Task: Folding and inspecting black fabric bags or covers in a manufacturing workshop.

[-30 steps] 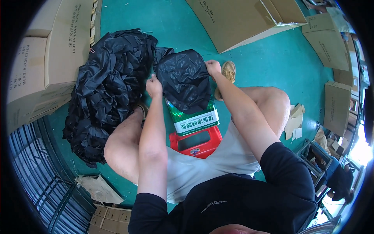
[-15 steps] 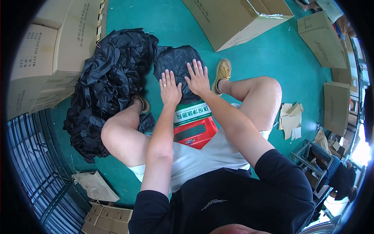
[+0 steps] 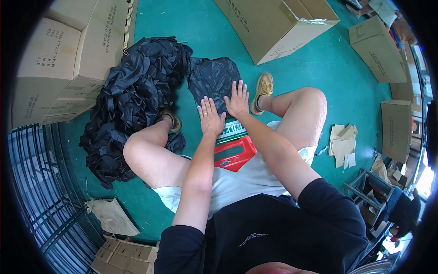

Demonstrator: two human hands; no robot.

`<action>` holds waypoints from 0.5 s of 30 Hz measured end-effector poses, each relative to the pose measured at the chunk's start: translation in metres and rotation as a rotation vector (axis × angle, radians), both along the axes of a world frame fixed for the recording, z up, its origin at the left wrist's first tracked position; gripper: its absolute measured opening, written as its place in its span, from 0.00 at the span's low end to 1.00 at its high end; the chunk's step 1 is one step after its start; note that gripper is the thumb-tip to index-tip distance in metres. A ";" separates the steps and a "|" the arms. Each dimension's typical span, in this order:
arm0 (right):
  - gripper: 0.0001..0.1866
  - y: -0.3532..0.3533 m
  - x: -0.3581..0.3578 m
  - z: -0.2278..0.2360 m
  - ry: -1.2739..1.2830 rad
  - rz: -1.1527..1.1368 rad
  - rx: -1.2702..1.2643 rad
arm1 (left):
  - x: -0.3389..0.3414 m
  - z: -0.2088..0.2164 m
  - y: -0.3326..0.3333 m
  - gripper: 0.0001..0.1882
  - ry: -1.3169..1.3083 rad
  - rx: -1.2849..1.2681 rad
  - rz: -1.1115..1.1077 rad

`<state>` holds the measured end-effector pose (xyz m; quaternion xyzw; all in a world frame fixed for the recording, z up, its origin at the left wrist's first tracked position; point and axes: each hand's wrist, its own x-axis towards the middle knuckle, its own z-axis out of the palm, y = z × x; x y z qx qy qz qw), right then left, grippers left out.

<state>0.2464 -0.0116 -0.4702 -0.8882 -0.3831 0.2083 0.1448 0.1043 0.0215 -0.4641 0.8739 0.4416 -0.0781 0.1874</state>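
Observation:
A flat piece of thin black sheet material [image 3: 213,75], creased, lies in front of me between my feet. My left hand [image 3: 211,119] lies palm down on its near left edge, fingers stretched and a ring on one of them. Beside it, my right hand [image 3: 237,102] rests flat at the near right edge, fingers slightly apart. Neither hand grips anything. Under and behind my wrists sits a container with a red handle part [image 3: 247,147] and a green-and-white label, between my thighs. My hands and forearms hide some of it.
A big heap of crumpled black sheets [image 3: 141,86] lies at my left, around my left foot. Cardboard cartons [image 3: 273,27] stand ahead, with others at left [image 3: 54,68] and right [image 3: 394,128]. Torn cardboard [image 3: 342,141] lies on the green floor. A metal rack [image 3: 39,182] stands at left.
Both hands have slid toward me over the black sheet, from its middle to its near edge. The sheet now looks flatter and more of it shows. My view has shifted slightly.

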 end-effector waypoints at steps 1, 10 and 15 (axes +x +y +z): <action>0.45 -0.002 0.004 -0.006 0.016 -0.018 0.048 | 0.003 0.000 -0.002 0.47 -0.005 0.003 -0.008; 0.44 -0.007 0.002 -0.001 0.033 -0.202 -0.055 | -0.001 0.004 -0.024 0.48 -0.015 0.016 0.170; 0.37 -0.005 0.005 -0.009 0.146 -0.365 0.140 | -0.009 -0.004 -0.021 0.46 -0.136 0.098 0.166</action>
